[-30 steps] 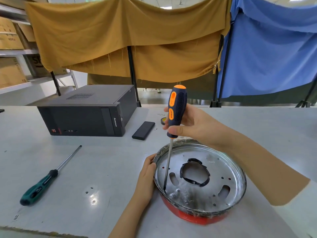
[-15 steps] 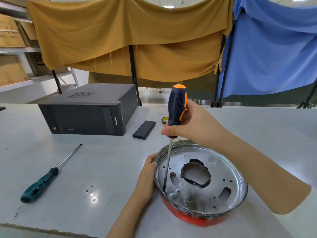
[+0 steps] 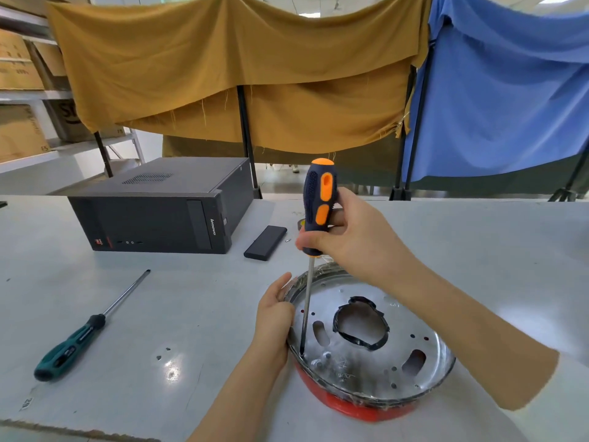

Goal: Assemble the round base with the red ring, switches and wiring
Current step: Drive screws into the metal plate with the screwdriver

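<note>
"lenovo" reads on the black computer (image 3: pixel 165 215) beyond the left hand (image 3: pixel 275 317), which cups the rim of the shiny round metal base (image 3: pixel 376 362) with its red ring (image 3: pixel 350 406). The right hand (image 3: pixel 353 237) grips an orange-and-navy screwdriver (image 3: pixel 318 202), tip down near that rim. A green screwdriver (image 3: pixel 71 346) lies on open table (image 3: pixel 191 314) well left

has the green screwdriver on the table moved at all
No. The green screwdriver lies left of the round base, tip toward the black computer case, as before.
</note>
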A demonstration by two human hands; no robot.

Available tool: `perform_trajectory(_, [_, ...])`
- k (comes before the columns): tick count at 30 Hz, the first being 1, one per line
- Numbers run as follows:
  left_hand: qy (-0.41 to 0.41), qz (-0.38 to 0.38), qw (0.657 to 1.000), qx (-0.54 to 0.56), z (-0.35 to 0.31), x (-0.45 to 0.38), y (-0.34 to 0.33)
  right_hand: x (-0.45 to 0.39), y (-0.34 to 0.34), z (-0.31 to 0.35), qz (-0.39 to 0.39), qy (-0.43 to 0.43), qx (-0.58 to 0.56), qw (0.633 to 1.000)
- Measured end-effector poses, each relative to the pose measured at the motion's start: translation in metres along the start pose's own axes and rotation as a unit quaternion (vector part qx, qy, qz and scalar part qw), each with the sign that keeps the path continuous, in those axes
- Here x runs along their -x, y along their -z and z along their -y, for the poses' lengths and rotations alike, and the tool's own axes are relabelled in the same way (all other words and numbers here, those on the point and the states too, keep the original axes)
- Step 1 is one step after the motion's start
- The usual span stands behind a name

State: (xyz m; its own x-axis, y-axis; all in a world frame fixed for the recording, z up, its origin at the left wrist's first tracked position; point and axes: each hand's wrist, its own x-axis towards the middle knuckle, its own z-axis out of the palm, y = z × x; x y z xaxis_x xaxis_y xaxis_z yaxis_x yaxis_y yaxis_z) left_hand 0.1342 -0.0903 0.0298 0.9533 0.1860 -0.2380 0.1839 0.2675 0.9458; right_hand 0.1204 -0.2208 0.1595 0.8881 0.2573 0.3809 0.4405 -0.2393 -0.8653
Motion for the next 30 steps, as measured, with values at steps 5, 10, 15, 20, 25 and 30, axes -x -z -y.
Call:
perform_trajectory(5, [0.005, 0.006, 1.0, -0.024, 0.0, -0.001, 0.0, 0.001, 0.007, -0.006, -0.074, -0.022, 0.087, 0.993])
perform_trajectory(10, [0.013, 0.031, 0.999, -0.042, 0.0, -0.003, 0.002, -0.005, 0.029, 0.002, 0.203, -0.04, -0.102, 0.973])
perform_trajectory(15, [0.011, 0.036, 0.999, -0.031, -0.001, -0.002, 0.002, -0.002, 0.022, 0.007, 0.173, -0.005, -0.065, 0.983])
perform_trajectory(20, [0.005, 0.034, 0.999, -0.025, 0.0, -0.001, 0.0, 0.0, 0.001, 0.0, -0.015, -0.021, 0.014, 1.0])
perform_trajectory(25, [0.006, 0.032, 0.999, -0.031, 0.0, -0.002, 0.002, 0.001, 0.017, 0.004, 0.102, -0.042, -0.04, 0.993])
perform_trajectory(30, [0.009, 0.019, 1.0, -0.019, -0.001, -0.001, 0.002, 0.008, 0.034, 0.0, 0.249, -0.024, -0.175, 0.952])
